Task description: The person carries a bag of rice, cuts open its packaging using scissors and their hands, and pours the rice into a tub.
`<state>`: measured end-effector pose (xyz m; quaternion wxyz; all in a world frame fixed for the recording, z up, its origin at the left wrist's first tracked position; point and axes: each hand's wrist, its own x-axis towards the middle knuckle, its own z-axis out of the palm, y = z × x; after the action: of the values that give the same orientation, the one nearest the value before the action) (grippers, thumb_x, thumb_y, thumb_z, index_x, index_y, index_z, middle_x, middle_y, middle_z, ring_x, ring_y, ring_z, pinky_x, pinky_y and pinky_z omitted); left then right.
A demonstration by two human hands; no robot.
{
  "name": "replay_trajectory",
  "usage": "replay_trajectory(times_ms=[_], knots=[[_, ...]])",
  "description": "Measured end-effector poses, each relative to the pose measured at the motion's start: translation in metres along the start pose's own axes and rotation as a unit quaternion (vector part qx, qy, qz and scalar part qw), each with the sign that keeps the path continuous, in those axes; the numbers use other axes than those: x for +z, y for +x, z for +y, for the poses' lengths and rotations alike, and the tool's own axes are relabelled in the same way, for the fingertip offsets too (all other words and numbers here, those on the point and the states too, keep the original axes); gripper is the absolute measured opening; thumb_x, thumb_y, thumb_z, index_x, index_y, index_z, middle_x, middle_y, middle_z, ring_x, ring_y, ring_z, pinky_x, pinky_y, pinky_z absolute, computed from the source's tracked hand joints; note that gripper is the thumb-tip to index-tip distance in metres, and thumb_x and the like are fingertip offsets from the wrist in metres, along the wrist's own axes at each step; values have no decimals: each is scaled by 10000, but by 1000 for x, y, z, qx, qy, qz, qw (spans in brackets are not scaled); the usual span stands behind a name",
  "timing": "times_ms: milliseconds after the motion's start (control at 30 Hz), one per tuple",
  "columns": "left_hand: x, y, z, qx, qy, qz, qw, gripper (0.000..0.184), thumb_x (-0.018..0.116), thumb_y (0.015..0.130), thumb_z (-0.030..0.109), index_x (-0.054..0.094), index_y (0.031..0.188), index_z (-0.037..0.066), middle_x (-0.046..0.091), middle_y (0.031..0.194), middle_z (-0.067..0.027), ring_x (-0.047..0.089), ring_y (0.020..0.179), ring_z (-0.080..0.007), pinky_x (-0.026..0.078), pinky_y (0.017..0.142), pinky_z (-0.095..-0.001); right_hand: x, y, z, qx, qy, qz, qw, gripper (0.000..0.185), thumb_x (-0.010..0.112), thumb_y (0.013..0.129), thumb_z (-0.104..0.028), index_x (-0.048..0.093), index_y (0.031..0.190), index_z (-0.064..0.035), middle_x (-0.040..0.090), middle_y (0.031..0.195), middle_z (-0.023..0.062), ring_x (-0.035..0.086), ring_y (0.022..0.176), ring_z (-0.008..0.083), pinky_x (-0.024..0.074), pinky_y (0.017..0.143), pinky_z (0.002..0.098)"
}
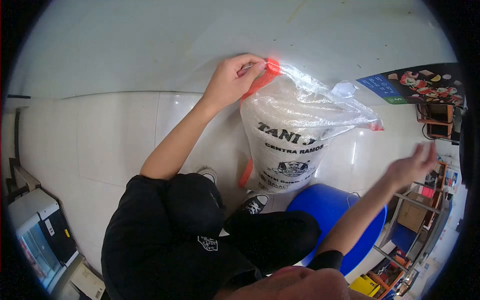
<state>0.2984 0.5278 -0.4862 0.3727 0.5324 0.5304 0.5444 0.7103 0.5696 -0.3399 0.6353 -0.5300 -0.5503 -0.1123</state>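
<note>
Fingers (257, 69) of the left hand (232, 79) pinch the red top corner of the printed sack (287, 112) on the floor (120, 130); the right hand (412, 165), blurred, seems empty, fingers apart. Likely step: steadying the sack's top; next calls for a second grip

Left hand (241, 75) pinching a sack (290, 130) at upper centre
The printed white sack's red edge meets the fingertips; the right hand (412, 164), blurred, is apart at right, beyond the blue bucket (322, 202).
</note>
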Motion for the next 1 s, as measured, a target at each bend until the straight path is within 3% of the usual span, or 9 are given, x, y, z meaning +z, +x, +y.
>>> replay_trajectory(times_ms=[67,133,267,433,633,867,1000], knots=[[-4,-2,4,22,33,20,999,175,640,977,177,700,1033,22,536,710,62,424,660,-38,371,612,-220,-14,52,-41,-95,-20,31,995,330,604,973,-117,579,1280,1,639,1175,118,646,987,200,544,830,311],[-3,-3,5,57,34,50,997,149,650,965,165,693,1004,29,456,664,80,355,620,-41,322,568,-229,-26,99,-74,-171,-51,32,984,363,559,983,-167,555,1303,6,609,1215,138,620,1034,223,520,868,339],[-8,-8,11,30,10,52,998,121,662,952,160,669,955,39,442,664,75,360,628,-37,328,574,-226,-12,162,-149,-261,-107,-50,958,446,469,1005,-266,507,1349,15,548,1294,179,568,1127,270,473,944,395],[-19,-17,10,23,15,37,999,107,663,948,158,655,948,51,468,681,66,374,640,-45,345,587,-226,30,174,-212,-250,-148,-224,930,568,357,1031,-390,448,1407,27,473,1394,231,504,1245,328,414,1039,465],[-21,-25,3,9,22,24,999,109,660,936,141,643,964,37,612,793,20,477,686,-60,428,641,-238,44,152,-235,-217,-185,-297,911,728,223,1063,-539,376,1476,41,382,1513,292,427,1385,398,343,1153,549],[-18,-27,9,15,41,24,999,185,668,936,183,638,1049,39,651,836,-11,535,698,-92,473,665,-259,49,137,-234,-251,-257,-268,894,630,277,1076,-452,499,1357,67,531,1346,289,527,1267,372,430,1056,509],[-15,-26,12,12,28,36,999,212,663,951,219,633,1048,33,642,824,-9,536,694,-94,471,655,-264,58,178,-207,-292,-208,-257,898,502,390,1066,-343,580,1252,83,616,1220,261,630,1105,343,529,930,464]])
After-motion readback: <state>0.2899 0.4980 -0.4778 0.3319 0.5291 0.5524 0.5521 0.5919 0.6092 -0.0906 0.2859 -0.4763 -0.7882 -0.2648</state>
